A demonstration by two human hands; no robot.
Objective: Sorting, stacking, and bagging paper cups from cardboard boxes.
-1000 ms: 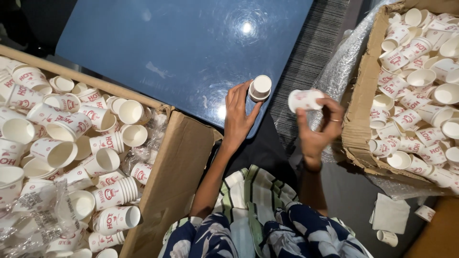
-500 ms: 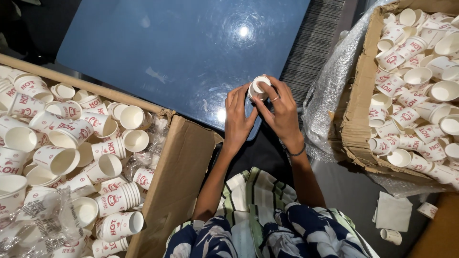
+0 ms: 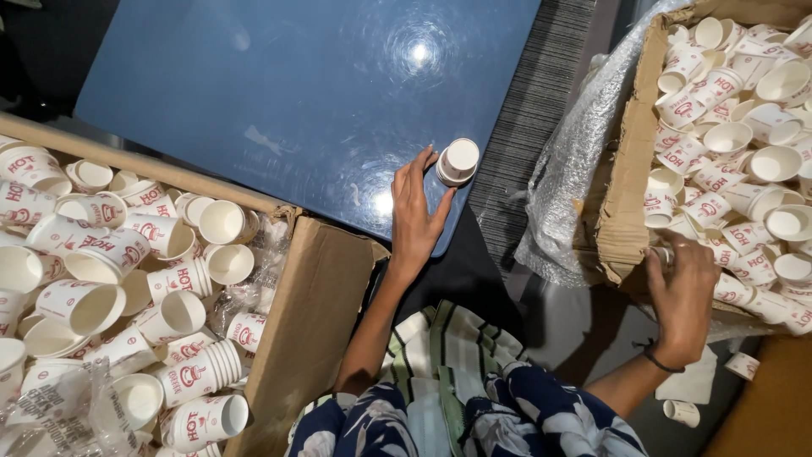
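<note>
My left hand (image 3: 417, 213) holds a short stack of white paper cups (image 3: 458, 161) upside down over the corner of a blue table top (image 3: 296, 93), fingers wrapped around its side. My right hand (image 3: 682, 288) reaches into the near edge of a cardboard box (image 3: 624, 178) on the right, which is full of loose white paper cups with red print (image 3: 727, 135). Its fingers curl around a cup there; the grip itself is partly hidden by the hand.
A second cardboard box (image 3: 309, 322) on the left holds several cups and nested stacks (image 3: 199, 372). Clear plastic wrap (image 3: 575, 161) hangs beside the right box. A few stray cups (image 3: 681, 412) lie on the floor near my patterned clothing.
My right hand has left the stack held by my left hand and moved right and down into the right-hand box. The left hand stays over the table corner with the stack.
</note>
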